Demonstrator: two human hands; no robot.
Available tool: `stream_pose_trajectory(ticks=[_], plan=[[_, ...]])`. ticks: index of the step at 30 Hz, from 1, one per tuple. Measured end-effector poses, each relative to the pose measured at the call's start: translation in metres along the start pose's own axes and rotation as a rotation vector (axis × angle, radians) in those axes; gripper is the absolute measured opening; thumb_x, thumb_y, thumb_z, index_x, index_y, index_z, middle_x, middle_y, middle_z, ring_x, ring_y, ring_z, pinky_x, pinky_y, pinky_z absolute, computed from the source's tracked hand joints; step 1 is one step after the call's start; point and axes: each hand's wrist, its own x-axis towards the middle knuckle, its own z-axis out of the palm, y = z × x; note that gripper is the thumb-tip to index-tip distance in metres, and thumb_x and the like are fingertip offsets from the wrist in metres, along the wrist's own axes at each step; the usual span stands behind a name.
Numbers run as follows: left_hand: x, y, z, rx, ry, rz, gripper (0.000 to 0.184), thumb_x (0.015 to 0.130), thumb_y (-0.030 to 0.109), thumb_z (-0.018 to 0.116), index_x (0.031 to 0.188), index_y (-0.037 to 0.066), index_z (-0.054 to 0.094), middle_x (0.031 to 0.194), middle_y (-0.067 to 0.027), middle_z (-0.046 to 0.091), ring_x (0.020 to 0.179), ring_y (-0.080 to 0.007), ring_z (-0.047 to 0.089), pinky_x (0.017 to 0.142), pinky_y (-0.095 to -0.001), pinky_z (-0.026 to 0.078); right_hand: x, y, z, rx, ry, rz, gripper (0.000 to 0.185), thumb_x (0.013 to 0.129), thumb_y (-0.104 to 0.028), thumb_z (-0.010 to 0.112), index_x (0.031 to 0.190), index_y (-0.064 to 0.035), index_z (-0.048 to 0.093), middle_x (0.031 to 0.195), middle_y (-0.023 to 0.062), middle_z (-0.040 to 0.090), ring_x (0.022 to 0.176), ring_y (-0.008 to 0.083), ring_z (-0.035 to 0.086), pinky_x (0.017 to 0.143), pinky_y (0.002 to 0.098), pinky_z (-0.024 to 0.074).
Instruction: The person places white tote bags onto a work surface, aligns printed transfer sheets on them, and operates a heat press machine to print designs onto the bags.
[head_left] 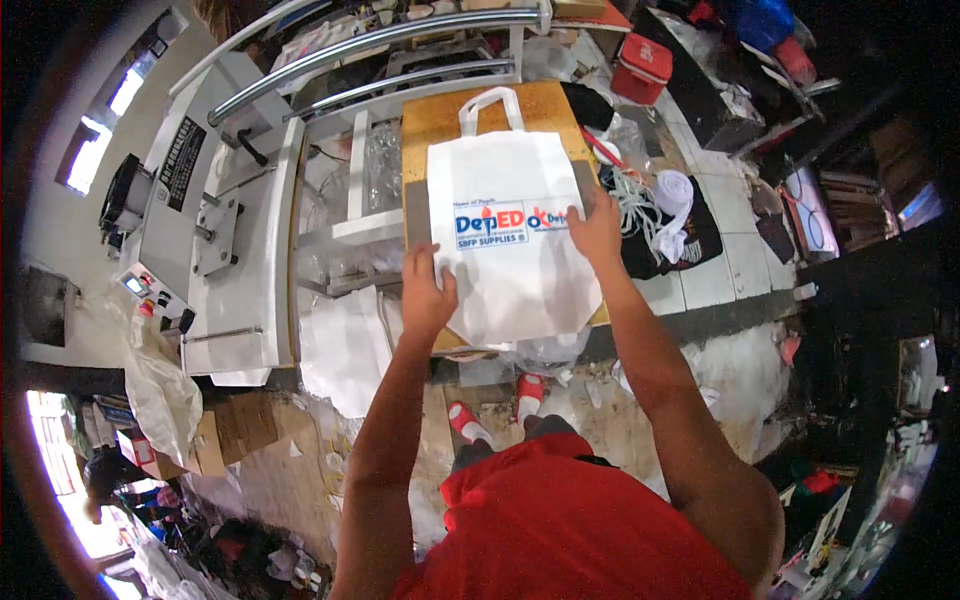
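Observation:
A white fabric tote bag point(510, 285) lies on a wooden board point(545, 97), its loop handle pointing away from me. Blue and red print with "DepED" and "SBFP SUPPLIES" runs across its middle. My left hand point(428, 290) is at the bag's left edge, thumb over the fabric and fingers along the outer side. On the opposite edge, my right hand point(600, 235) grips the bag, its thumb covering the right end of the print. The undersides of both edges are hidden.
To the left stands a press machine point(225, 240) with metal rails point(380, 50). White fabric pieces point(345, 340) hang beside the board. Right of it lie white cords point(640, 205) and a rolled white cloth point(673, 200). A red container point(641, 68) sits farther back.

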Motion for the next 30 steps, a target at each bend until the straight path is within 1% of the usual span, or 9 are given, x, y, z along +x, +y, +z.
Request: stream_pose_trajectory(ticks=[2,3,5,6,8,9,18,24,30], plan=[[0.004,0.007,0.016,0.020,-0.107,0.024,0.041,0.082,0.006,0.062,0.122,-0.001,0.056,0.126,-0.0226,0.053,0.121,-0.0425,0.050,0.101,-0.0488,0.043,-0.017,-0.007,-0.009,-0.162,0.130,-0.212,0.038,0.080,-0.021,0.069,0.112,-0.0001,0.061,0.114,0.0213,0.057,0.111,0.0405,0.053,0.093,0.0491,0.0432],[0.004,0.010,0.022,0.023,-0.102,0.027,0.041,0.082,0.006,0.062,0.122,-0.001,0.056,0.126,-0.0226,0.053,0.121,-0.0425,0.050,0.101,-0.0488,0.043,-0.028,-0.007,-0.012,-0.158,0.133,-0.216,0.038,0.080,-0.021,0.069,0.112,-0.0001,0.061,0.114,0.0213,0.057,0.111,0.0405,0.053,0.093,0.0491,0.0432],[0.003,0.016,0.033,0.107,-0.199,0.055,0.042,0.082,0.010,0.063,0.123,0.000,0.055,0.129,-0.0213,0.051,0.127,-0.0423,0.045,0.105,-0.0506,0.039,-0.049,-0.008,-0.017,-0.222,-0.197,-0.246,0.038,0.080,-0.019,0.067,0.113,-0.0027,0.060,0.124,0.0192,0.054,0.118,0.0392,0.048,0.099,0.0499,0.0382],[0.000,0.015,0.038,0.110,-0.196,0.056,0.042,0.082,0.010,0.063,0.123,0.000,0.055,0.129,-0.0213,0.051,0.127,-0.0423,0.045,0.105,-0.0506,0.039,-0.057,-0.008,-0.017,-0.219,-0.196,-0.249,0.038,0.080,-0.019,0.067,0.113,-0.0027,0.060,0.124,0.0192,0.054,0.118,0.0392,0.048,0.099,0.0499,0.0382],[-0.003,0.014,0.045,0.112,-0.111,0.049,0.046,0.081,0.011,0.064,0.124,0.000,0.054,0.130,-0.0223,0.049,0.124,-0.0426,0.047,0.105,-0.0525,0.039,-0.067,-0.006,-0.013,-0.262,-0.096,-0.452,0.040,0.081,-0.020,0.066,0.116,-0.0036,0.060,0.126,0.0163,0.055,0.119,0.0365,0.048,0.100,0.0507,0.0369],[-0.004,0.014,0.046,0.121,-0.113,0.028,0.046,0.081,0.012,0.063,0.124,-0.001,0.053,0.130,-0.0228,0.050,0.124,-0.0432,0.046,0.106,-0.0528,0.037,-0.068,-0.004,-0.012,-0.255,-0.079,-0.470,0.042,0.082,-0.020,0.065,0.121,-0.0041,0.059,0.130,0.0140,0.054,0.123,0.0355,0.046,0.101,0.0522,0.0357],[-0.006,0.005,0.058,0.248,-0.079,0.049,0.054,0.082,0.016,0.058,0.132,-0.002,0.051,0.139,-0.0235,0.047,0.132,-0.0447,0.041,0.113,-0.0549,0.030,-0.069,0.000,-0.010,-0.256,-0.135,-0.391,0.048,0.083,-0.023,0.064,0.127,-0.0037,0.058,0.138,0.0144,0.049,0.129,0.0354,0.042,0.105,0.0534,0.0317],[-0.007,0.006,0.056,0.207,-0.086,0.001,0.055,0.082,0.017,0.058,0.133,-0.001,0.050,0.137,-0.0241,0.048,0.132,-0.0456,0.041,0.112,-0.0547,0.032,-0.068,-0.002,-0.010,-0.266,-0.111,-0.408,0.050,0.083,-0.023,0.064,0.128,-0.0017,0.057,0.138,0.0148,0.050,0.128,0.0356,0.043,0.106,0.0535,0.0319],[-0.008,0.007,0.055,0.200,-0.071,0.022,0.053,0.082,0.016,0.060,0.131,-0.001,0.050,0.135,-0.0245,0.049,0.131,-0.0458,0.042,0.111,-0.0552,0.033,-0.068,-0.002,-0.011,-0.252,-0.106,-0.407,0.050,0.082,-0.023,0.064,0.127,-0.0015,0.058,0.138,0.0142,0.050,0.128,0.0354,0.043,0.105,0.0541,0.0329]])
